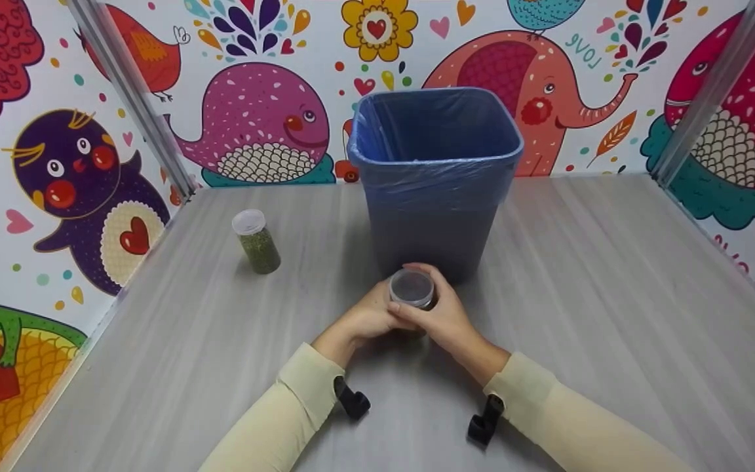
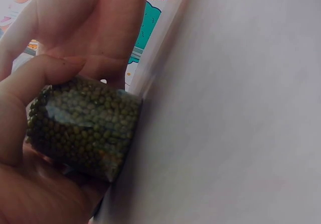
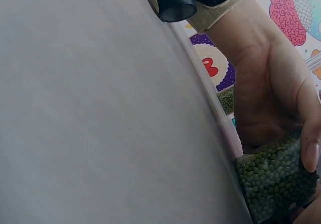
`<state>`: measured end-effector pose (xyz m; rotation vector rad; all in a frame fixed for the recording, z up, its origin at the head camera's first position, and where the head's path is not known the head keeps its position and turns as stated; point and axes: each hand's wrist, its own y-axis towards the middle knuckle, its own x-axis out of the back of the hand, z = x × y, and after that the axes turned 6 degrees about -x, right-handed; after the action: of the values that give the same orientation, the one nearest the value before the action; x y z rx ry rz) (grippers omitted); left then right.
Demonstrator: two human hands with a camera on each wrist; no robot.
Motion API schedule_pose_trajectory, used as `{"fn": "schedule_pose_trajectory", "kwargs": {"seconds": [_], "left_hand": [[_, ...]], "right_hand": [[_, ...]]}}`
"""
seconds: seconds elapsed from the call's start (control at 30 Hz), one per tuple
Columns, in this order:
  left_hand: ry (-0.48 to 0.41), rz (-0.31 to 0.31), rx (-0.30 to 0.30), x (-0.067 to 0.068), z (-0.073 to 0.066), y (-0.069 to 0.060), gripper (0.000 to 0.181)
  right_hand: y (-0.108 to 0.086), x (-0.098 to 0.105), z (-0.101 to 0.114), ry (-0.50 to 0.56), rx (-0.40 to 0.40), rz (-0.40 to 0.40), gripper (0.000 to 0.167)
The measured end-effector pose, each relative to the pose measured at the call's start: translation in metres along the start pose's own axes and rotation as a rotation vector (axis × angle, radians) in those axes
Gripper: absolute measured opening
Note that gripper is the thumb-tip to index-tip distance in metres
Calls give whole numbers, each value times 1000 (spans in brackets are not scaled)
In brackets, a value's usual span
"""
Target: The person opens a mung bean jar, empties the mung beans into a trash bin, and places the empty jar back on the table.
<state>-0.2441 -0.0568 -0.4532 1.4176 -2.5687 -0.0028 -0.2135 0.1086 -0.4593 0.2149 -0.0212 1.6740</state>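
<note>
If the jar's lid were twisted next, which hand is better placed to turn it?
Probably the right hand: its thumb and fingers curl around the lid, while the left hand grips the jar lower down.

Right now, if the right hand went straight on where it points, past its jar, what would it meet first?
Probably the blue bin, standing just beyond the right hand and jar; how wide the gap is, the picture doesn't settle.

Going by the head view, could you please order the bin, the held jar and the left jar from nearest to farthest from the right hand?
1. Held jar: gripped by the right hand.
2. Bin: just beyond that hand.
3. Left jar: well off to the left.
</note>
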Motion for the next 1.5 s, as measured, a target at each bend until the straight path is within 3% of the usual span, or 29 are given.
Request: {"fn": "schedule_pose_trajectory", "kwargs": {"seconds": [0.57, 0.9, 1.5], "left_hand": [[9, 17, -62, 0, 2, 2, 84], [-13, 32, -83, 0, 2, 2, 90], [1, -4, -24, -1, 1, 2, 86]], "right_hand": [[0, -1, -1, 33, 9, -24, 84], [0, -2, -1, 50, -9, -47, 78], [1, 0, -2, 26, 26, -19, 73]]}}
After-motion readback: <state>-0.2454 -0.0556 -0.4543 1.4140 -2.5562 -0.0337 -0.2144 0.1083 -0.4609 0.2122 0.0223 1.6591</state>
